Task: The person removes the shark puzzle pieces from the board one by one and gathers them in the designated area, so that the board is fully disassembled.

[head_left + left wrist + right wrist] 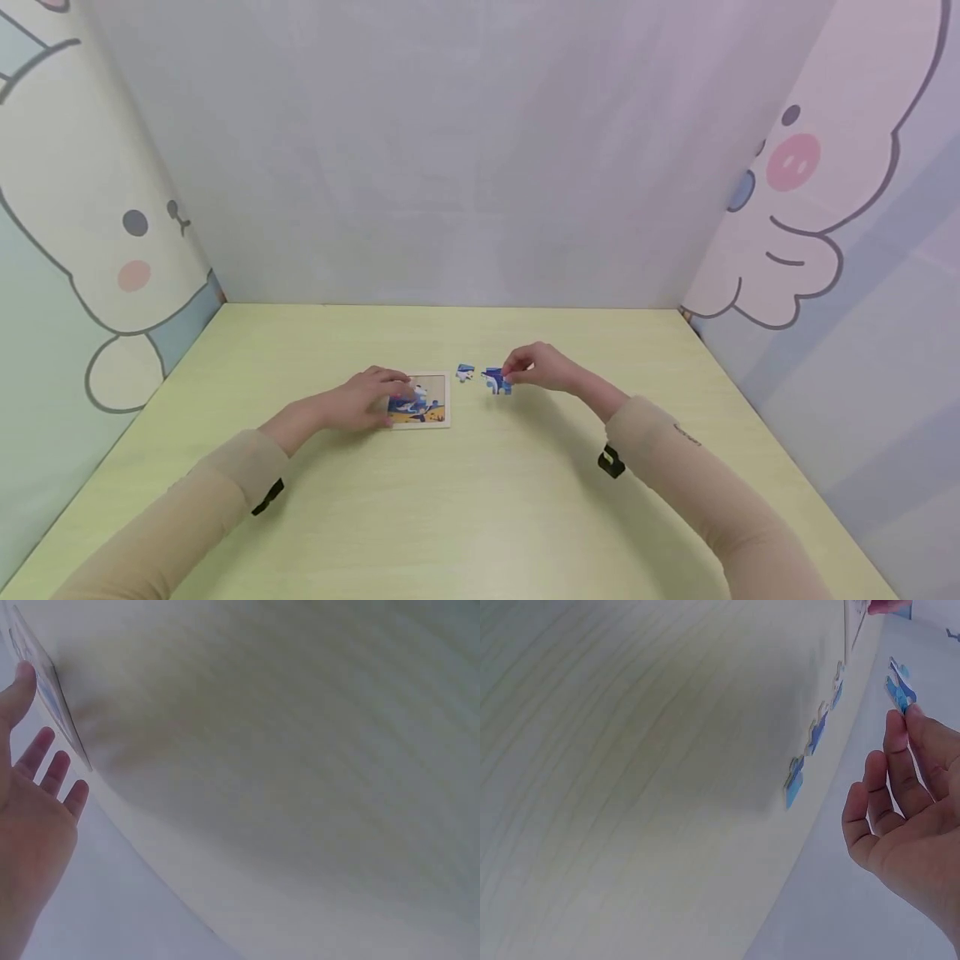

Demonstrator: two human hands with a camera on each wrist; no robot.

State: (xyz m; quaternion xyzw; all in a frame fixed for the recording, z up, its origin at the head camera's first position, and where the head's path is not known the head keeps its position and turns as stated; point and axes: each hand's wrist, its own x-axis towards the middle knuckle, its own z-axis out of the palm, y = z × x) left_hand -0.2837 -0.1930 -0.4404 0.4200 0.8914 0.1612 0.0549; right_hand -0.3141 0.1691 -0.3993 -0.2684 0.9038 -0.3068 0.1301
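A square jigsaw puzzle tray [447,404] with a pale wooden rim lies on the table, part of its blue and orange picture filled. My left hand [358,402] rests at its left side, fingers reaching loosely over the picture and hiding some of it; the left wrist view shows that hand's thumb and fingers [56,772] spread. Right of the tray, my right hand [546,367] pinches a blue and white puzzle piece [900,686] between thumb and fingertips, raised off the table. Loose blue puzzle pieces [817,731] lie below it, one piece [464,373] close to the tray.
The light wood-grain table [465,517] extends to a plain grey cloth backdrop [450,167]. Cloth side walls with cartoon animals stand left and right. Small black devices [612,461] sit under both wrists.
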